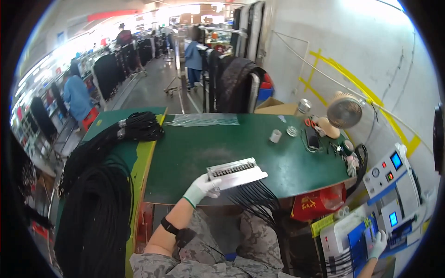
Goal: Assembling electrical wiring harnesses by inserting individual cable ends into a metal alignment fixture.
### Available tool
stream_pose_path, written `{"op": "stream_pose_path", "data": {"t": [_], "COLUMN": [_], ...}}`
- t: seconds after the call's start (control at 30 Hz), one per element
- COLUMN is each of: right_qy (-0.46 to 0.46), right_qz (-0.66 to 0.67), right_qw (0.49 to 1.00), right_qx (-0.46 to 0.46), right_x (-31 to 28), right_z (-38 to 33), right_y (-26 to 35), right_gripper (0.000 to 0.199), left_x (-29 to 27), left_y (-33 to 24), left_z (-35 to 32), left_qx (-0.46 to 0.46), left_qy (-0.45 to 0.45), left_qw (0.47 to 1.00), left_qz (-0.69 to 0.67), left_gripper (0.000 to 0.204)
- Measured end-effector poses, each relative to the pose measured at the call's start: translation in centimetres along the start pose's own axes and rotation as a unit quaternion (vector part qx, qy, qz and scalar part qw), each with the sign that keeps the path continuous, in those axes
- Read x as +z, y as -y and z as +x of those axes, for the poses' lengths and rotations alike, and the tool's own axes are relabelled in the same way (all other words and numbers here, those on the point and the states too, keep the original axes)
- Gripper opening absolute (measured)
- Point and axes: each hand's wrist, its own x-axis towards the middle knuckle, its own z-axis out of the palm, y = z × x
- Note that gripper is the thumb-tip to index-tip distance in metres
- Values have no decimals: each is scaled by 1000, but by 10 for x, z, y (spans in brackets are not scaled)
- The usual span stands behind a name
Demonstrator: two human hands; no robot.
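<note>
Left hand, gloved: fingers closed on the left end of a slotted metal holder, above the green table by its near edge — an end grip, seemingly to leave the slots uncovered and the black cords drooping freely nearward. Right hand, gloved: fingers at the white-and-blue machine, near right; grip cannot be told. Left forearm: slanting far and right. Right arm: stretched wide, forearm mostly out of view. Cord bundles: left, presumably within reach.
</note>
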Motion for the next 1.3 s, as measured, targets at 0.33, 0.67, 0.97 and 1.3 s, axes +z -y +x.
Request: {"op": "stream_pose_path", "data": {"t": [0.33, 0.67, 0.97, 1.3], "right_qy": [542, 597, 599, 526], "right_qz": [279, 67, 102, 530], "right_qw": [784, 794, 785, 660], "right_qx": [119, 95, 120, 84], "right_x": [292, 367, 365, 311], "right_z": [-54, -68, -66, -80], "right_y": [387, 498, 482, 525], "right_gripper": [31, 34, 38, 32], "left_x": [25, 24, 23, 13], "left_y": [-4, 2, -4, 21], "left_z": [-34, -27, -26, -38], "left_qx": [76, 57, 38, 145], "left_qy": [-55, -62, -39, -47], "left_qw": [979, 918, 926, 983], "left_qz": [182, 387, 374, 105], "left_gripper": [96, 89, 87, 80]}}
